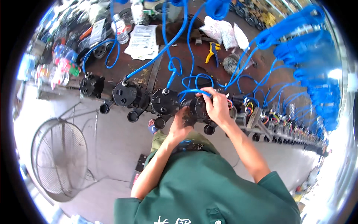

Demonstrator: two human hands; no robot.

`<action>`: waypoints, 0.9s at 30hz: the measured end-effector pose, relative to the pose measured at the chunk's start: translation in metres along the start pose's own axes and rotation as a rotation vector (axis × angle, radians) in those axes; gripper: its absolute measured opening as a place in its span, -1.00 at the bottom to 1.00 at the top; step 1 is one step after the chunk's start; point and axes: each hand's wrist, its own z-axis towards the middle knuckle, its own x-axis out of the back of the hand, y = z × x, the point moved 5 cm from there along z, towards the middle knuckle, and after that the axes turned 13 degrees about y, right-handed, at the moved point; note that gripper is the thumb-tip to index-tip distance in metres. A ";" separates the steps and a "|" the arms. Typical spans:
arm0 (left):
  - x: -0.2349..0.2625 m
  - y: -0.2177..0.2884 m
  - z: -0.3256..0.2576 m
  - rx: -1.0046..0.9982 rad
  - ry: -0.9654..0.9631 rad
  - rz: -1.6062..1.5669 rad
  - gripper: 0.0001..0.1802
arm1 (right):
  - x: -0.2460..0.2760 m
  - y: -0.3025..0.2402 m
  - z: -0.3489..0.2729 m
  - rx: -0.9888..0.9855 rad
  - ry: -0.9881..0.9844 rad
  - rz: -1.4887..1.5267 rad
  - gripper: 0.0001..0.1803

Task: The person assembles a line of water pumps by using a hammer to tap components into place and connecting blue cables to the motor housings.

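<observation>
At the bench edge, a black cylindrical housing (198,107) sits between my two hands. My left hand (182,122) wraps round its left side, the fingertips partly hidden against the dark surface. From the right, my right hand (217,107) reaches over the top of the housing, thumb and fingers closed on a blue cable (194,90). Where that cable meets the housing is hidden by the fingers. Close on the left stands another black housing (162,102) with a blue cable rising from its metal fitting. Two more housings, one of them here (126,95), continue the row leftward.
Right of my hands, open housings with coloured wires (249,108) line the edge. Yellow-and-blue pliers (212,54), printed sheets (143,42) and plastic bags (225,33) lie on the bench. Blue cable coils (291,26) hang at right; a caged fan (59,158) stands left.
</observation>
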 end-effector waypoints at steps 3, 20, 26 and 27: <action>-0.006 0.027 0.004 0.064 -0.100 -0.126 -0.01 | 0.006 0.000 0.011 0.024 -0.083 0.014 -0.84; -0.046 -0.091 0.032 -0.316 0.124 0.805 0.06 | 0.003 0.004 0.013 0.187 -0.152 0.075 -0.73; -0.042 -0.097 0.035 -0.221 0.096 0.713 0.03 | -0.001 0.010 0.009 0.145 -0.128 0.120 -0.71; -0.038 -0.093 0.035 -0.165 0.085 0.667 0.02 | 0.000 0.007 0.009 0.136 -0.138 0.137 -0.70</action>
